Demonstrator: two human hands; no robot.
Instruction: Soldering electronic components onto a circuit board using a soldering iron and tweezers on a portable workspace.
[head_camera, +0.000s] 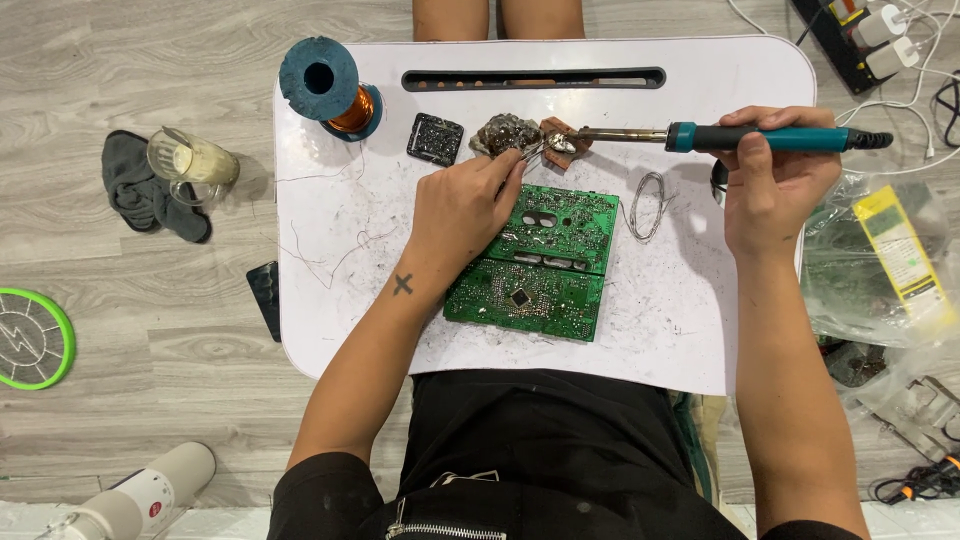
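In the head view, the right hand (775, 190) has its fingers (760, 150) wrapped tight round the teal handle of a soldering iron (760, 138), which lies level across the far part of the white tabletop (340, 300). The iron's metal tip reaches out to the left of those fingers and meets a small shiny blob of solder (560, 144).

The left hand (462, 210) rests over the tabletop with its fingertips pinched shut on thin tweezers (530, 152); the tweezer points sit just beyond the fingertips, touching the solder blob right by the iron's tip. Just past the fingertips lies a dark, crusty lump of metal waste (505, 132), and beside that a reddish-brown pad (560, 128).

Under the left hand's knuckles and toward the person's body lies a green circuit board (540, 265), flat on the tabletop. Between the two hands lies a loop of thin wire (648, 205). Well to the left of the left fingers stand a black square sponge tray (436, 138) and a spool of copper wire (330, 88).
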